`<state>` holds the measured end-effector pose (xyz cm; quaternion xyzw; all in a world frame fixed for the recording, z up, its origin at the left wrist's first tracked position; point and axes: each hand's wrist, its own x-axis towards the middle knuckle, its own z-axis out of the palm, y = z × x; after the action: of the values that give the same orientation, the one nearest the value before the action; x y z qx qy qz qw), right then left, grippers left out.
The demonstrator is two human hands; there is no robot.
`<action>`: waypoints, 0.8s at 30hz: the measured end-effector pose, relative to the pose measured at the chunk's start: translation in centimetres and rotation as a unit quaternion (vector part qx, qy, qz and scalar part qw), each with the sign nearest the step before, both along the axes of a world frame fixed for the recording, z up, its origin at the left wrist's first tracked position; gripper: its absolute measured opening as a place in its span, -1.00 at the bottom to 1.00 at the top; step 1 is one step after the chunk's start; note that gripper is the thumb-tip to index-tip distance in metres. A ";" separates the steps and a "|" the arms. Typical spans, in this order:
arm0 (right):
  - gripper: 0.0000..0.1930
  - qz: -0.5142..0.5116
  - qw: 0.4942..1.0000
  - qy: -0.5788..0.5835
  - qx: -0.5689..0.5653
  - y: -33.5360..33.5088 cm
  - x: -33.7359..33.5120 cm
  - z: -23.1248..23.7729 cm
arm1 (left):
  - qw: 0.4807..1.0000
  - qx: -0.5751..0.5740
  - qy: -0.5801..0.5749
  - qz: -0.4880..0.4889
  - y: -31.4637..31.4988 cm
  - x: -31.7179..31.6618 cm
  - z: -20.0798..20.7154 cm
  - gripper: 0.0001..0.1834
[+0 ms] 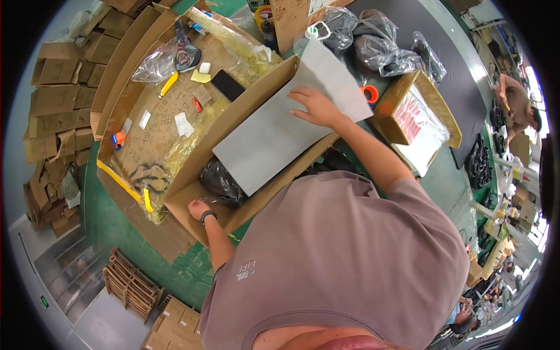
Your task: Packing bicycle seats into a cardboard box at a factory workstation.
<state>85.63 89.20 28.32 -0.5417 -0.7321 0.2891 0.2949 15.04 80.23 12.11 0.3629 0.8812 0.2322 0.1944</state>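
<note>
A long open cardboard box (175, 201) stands in front of me. A grey flat sheet (271, 137) lies over its opening, and its far end bends up past the box's far right end. My right hand (312, 106) rests on the sheet with its fingers spread. My left hand (199, 208), with a dark wristband, is at the box's near left end. Its fingers are curled, and I cannot make out what they hold, if anything. Beside it, a dark item in clear plastic (221, 181) shows inside the box, partly under the sheet.
Left of the box, a cardboard-topped table holds a black phone (227, 86), a yellow cutter (169, 85), a tape dispenser (118, 140) and a crumpled cloth (150, 176). On the right are a smaller carton (392, 119), an orange tape roll (369, 94) and bagged dark items (379, 52).
</note>
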 end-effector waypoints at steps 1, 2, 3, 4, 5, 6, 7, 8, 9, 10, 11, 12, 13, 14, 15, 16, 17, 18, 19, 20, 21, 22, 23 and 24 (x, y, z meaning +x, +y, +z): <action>-0.25 -0.056 0.991 -0.065 0.106 -0.3 1.5 3.7 | 0.998 0.042 0.045 0.034 -0.1 2.4 1.4 -0.55; -0.26 -0.164 0.969 -0.116 0.146 -0.5 2.9 7.1 | 0.996 0.082 -0.018 -0.010 -0.2 5.3 2.5 -0.57; -0.27 -0.270 0.931 -0.164 0.181 -0.8 4.5 9.9 | 0.988 0.120 -0.077 -0.055 0.6 9.4 3.2 -0.58; -0.26 -0.359 0.896 -0.171 0.197 -1.2 6.1 11.7 | 0.970 0.177 -0.079 -0.150 2.0 16.3 4.5 -0.54; -0.26 -0.350 0.914 -0.165 0.124 -2.3 9.0 10.5 | 0.955 0.142 0.022 -0.260 4.1 23.8 7.2 -0.46; -0.26 -0.332 0.930 -0.149 0.057 -2.3 11.5 8.5 | 0.942 0.106 0.059 -0.313 5.1 30.9 9.8 -0.40; -0.29 -0.235 0.957 -0.154 0.070 -2.8 12.4 5.9 | 0.910 0.157 -0.006 -0.383 6.0 38.3 11.5 -0.36; -0.32 -0.139 0.975 -0.154 0.082 -3.6 12.2 4.1 | 0.880 0.153 -0.021 -0.449 6.5 44.6 12.6 -0.31; -0.39 -0.037 0.957 -0.279 0.075 -4.2 10.2 6.0 | 0.853 0.158 -0.021 -0.496 6.7 49.9 14.3 -0.25; -0.41 0.040 0.963 -0.262 0.051 -5.5 9.4 3.8 | 0.816 0.164 -0.029 -0.553 7.7 54.7 15.2 -0.20; -0.46 0.147 0.969 -0.196 -0.035 -5.6 9.3 5.0 | 0.818 0.159 -0.025 -0.553 7.8 56.9 14.6 -0.20; -0.51 0.133 0.976 -0.175 -0.005 -5.2 9.7 4.7 | 0.825 0.132 -0.038 -0.548 8.2 59.1 13.3 -0.14; -0.55 0.069 0.989 -0.126 0.040 -4.0 11.1 5.2 | 0.836 0.106 -0.046 -0.537 8.2 60.3 11.9 -0.09; -0.59 0.006 0.994 -0.075 0.083 -2.3 13.3 6.3 | 0.837 0.102 -0.042 -0.536 7.6 60.0 9.3 -0.09; -0.60 -0.060 0.994 -0.013 0.085 -0.9 16.2 6.7 | 0.838 0.012 -0.004 -0.546 6.9 58.5 5.9 -0.04; -0.62 -0.153 0.985 0.002 0.078 0.1 19.5 6.2 | 0.828 -0.079 0.032 -0.555 6.7 57.3 4.0 0.01; -0.62 -0.198 0.973 0.000 0.115 1.5 23.8 5.3 | 0.779 -0.181 0.056 -0.597 6.3 56.3 3.9 0.05; -0.64 -0.277 0.957 -0.009 0.082 2.2 28.1 3.2 | 0.773 -0.185 0.057 -0.604 5.9 56.2 4.3 0.05; -0.62 -0.316 0.947 -0.064 0.002 3.0 32.4 1.7 | 0.723 -0.282 0.107 -0.621 5.8 56.3 4.9 0.06; -0.61 -0.338 0.934 -0.110 -0.033 3.2 36.6 -0.4 | 0.663 -0.373 0.158 -0.630 6.2 56.9 5.3 0.07; -0.61 -0.333 0.932 -0.121 -0.076 4.4 40.2 -2.4 | 0.662 -0.374 0.162 -0.629 6.3 57.0 4.6 0.07; -0.65 -0.312 0.945 -0.096 -0.036 5.7 42.7 -4.2 | 0.714 -0.248 0.173 -0.632 6.2 56.4 3.1 0.11; -0.62 -0.298 0.953 -0.033 -0.050 7.6 43.6 -4.7 | 0.752 -0.120 0.180 -0.623 6.6 56.4 2.9 0.14; -0.60 -0.281 0.957 0.031 -0.065 9.8 44.2 -5.1 | 0.755 -0.123 0.184 -0.617 7.0 56.8 2.4 0.14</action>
<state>129.88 99.01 23.23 -0.7346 -0.5201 0.2585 0.3508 71.80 87.18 14.50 0.8368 0.5056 -0.1203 0.1724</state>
